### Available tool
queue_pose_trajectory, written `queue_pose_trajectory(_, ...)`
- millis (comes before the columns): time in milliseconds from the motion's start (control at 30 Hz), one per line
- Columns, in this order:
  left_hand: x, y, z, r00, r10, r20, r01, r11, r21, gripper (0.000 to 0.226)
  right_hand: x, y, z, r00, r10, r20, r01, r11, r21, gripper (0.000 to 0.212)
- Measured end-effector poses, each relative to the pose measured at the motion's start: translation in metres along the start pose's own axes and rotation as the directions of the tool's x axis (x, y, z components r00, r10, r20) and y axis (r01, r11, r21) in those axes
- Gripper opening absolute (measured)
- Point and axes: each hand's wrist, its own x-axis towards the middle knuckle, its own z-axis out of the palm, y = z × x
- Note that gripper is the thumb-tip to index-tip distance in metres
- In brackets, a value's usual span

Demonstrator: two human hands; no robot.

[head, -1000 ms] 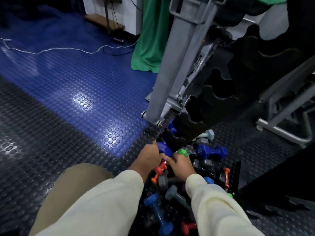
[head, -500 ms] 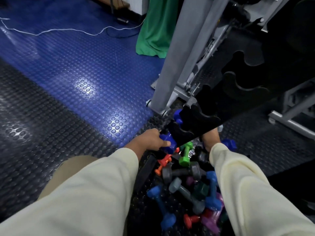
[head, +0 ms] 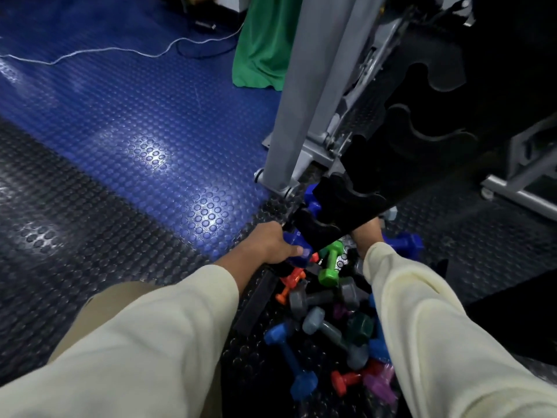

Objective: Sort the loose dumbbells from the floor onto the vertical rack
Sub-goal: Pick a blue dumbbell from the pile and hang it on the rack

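My left hand (head: 272,247) grips a blue dumbbell (head: 297,251) just below the vertical rack (head: 355,194), lining it up with the lowest cradle, while my right hand (head: 366,233) reaches behind the rack, its grasp hidden, the loose dumbbells (head: 328,321) piled on the floor beneath.

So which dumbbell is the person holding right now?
The dark blue dumbbell at the bottom of the rack. The left hand grips it, thumb on top. The green, orange and grey ones lie loose on the floor.

Right hand (head: 366,233) hidden behind rack (head: 346,200)
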Motion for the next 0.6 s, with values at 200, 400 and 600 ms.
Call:
queue_pose_trajectory(200, -0.006, -0.014, -0.002, 0.996, 0.063, 0.057, -0.055, 0.991, -0.124, 0.074, -0.101, 0.017, 0.016, 0.983, -0.040, -0.180, 0.060, 0.992, 0.109, 0.021)
queue_pose_trajectory(400, -0.032, -0.024, 0.027, 0.964, -0.005, -0.266, -0.102, 0.918, -0.384, 0.034, -0.174, 0.034, 0.048, 0.860, -0.456, -0.230, 0.471, 0.882, 0.011, 0.017)
queue_pose_trajectory(600, -0.045, -0.020, 0.060, 0.831, 0.173, -0.529, -0.298, 0.941, -0.161, 0.047, -0.162, 0.030, 0.054, 0.823, -0.555, -0.124, 0.542, 0.831, -0.127, 0.022)
